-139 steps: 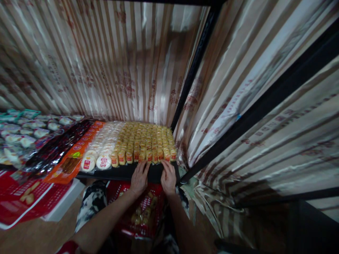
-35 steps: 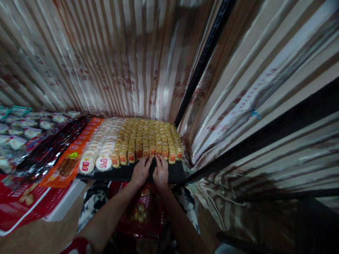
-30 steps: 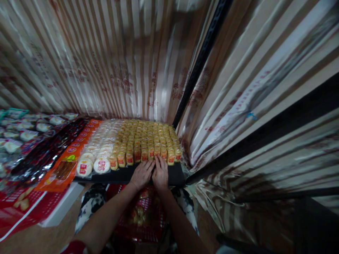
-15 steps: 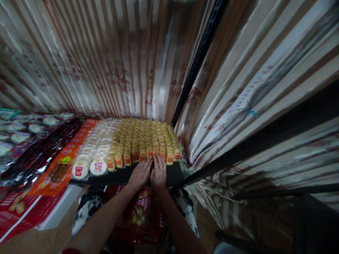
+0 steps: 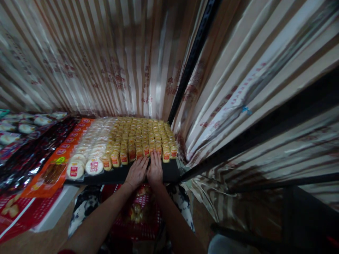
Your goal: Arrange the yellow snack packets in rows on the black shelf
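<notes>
Rows of small yellow wrapped snacks (image 5: 143,135) fill the right part of a black shelf (image 5: 111,177). My left hand (image 5: 136,173) and my right hand (image 5: 155,170) lie flat side by side on the shelf's front edge. Their fingertips touch the front row of yellow snacks near its middle. The fingers are stretched out and hold nothing. Round white wrapped cakes (image 5: 93,165) with red labels sit just left of the yellow rows.
Orange packets (image 5: 54,171) and dark shiny packets (image 5: 29,158) lie further left. A red basket (image 5: 137,215) with snacks sits below my arms. Striped cloth (image 5: 106,60) hangs behind, and a black post (image 5: 191,63) rises at the shelf's right corner.
My hands, earlier apart on the shelf edge, have come together at the middle of the front row. The view has drifted slightly to the right.
</notes>
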